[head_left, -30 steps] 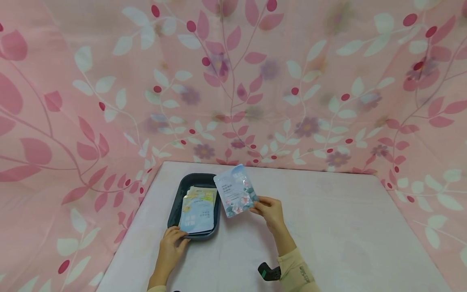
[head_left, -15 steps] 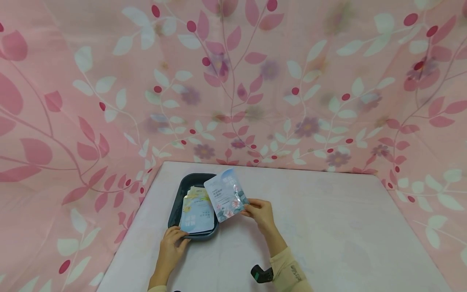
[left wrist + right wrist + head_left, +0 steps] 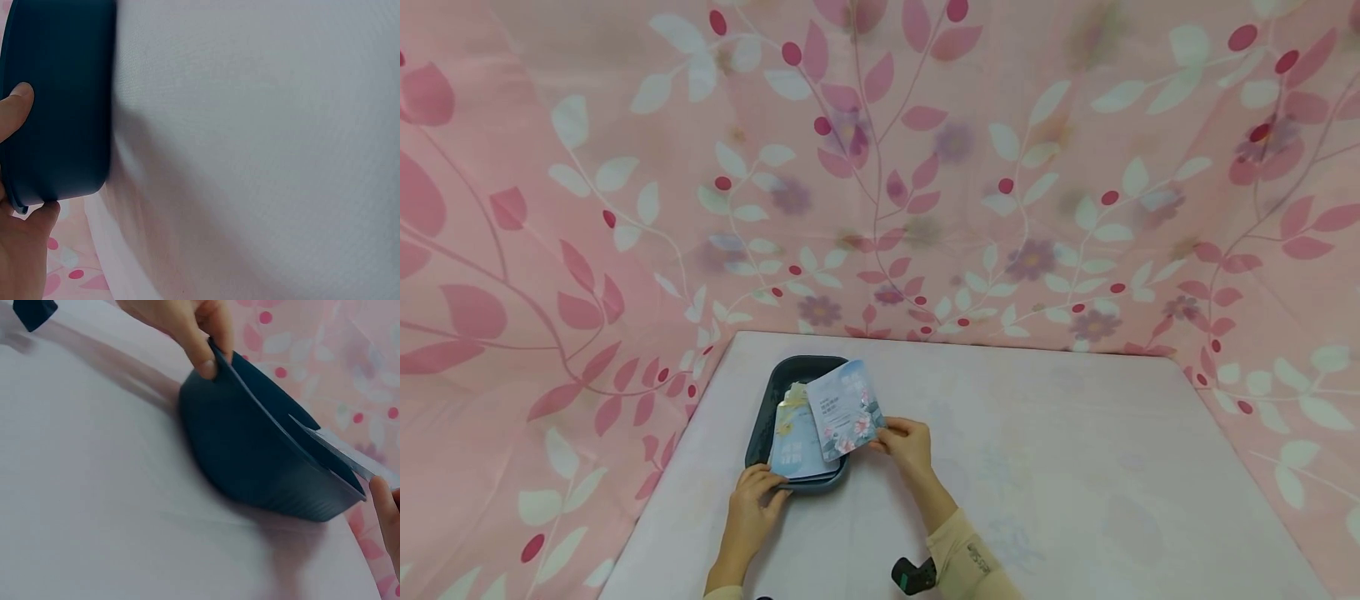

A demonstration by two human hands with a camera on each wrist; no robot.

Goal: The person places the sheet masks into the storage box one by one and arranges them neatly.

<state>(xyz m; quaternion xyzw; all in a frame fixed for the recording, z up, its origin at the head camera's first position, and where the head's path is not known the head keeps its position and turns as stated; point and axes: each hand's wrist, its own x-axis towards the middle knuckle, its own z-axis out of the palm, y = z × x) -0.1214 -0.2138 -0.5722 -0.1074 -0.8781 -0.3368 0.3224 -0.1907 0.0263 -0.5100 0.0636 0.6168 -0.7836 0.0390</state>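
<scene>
A dark blue plastic bin (image 3: 760, 421) stands at the table's left side. My left hand (image 3: 752, 507) grips its near rim, thumb outside on the wall and fingers over the edge, as the right wrist view also shows. Several flat packets (image 3: 792, 443), pale blue and yellow, lie inside. My right hand (image 3: 910, 450) pinches a blue floral sachet (image 3: 844, 410) by its lower right corner. The sachet is tilted and overlaps the bin's right rim and the packets in the head view. In the right wrist view the sachet (image 3: 342, 450) appears edge-on, reaching over the bin's opening.
A white cloth covers the table (image 3: 1075, 467). Pink floral fabric (image 3: 880, 167) hangs behind and at both sides. A black device (image 3: 914, 575) sits at the right sleeve (image 3: 970, 558).
My right hand has moved left and slightly down, bringing the sachet from beside the bin to over its right part. The left hand and bin have stayed in place.
</scene>
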